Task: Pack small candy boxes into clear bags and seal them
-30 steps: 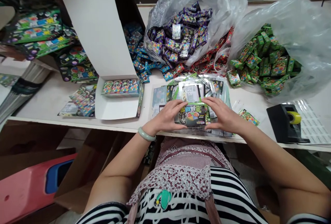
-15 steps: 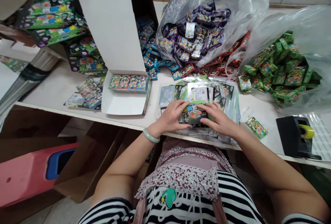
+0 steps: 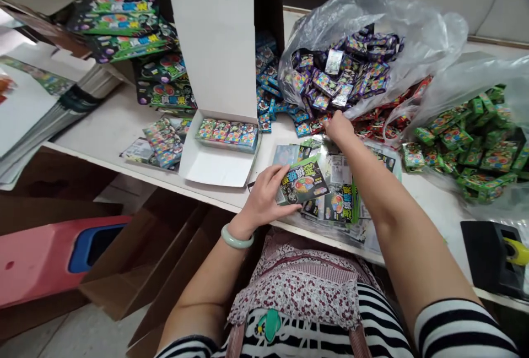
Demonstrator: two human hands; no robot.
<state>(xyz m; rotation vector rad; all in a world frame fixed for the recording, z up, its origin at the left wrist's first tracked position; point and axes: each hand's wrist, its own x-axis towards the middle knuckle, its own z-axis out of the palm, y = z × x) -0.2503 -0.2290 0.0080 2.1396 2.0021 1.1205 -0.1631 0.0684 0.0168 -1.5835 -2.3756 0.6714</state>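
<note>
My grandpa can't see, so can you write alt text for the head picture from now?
A person's left hand holds a packet, and the right hand is at some red boxes. On the table are an open white box and clear bags of purple boxes and green boxes.

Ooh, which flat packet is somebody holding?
The rectangular, printed black-and-green packet in the left hand; other printed packets, like those piled beside it, are unheld.
</note>
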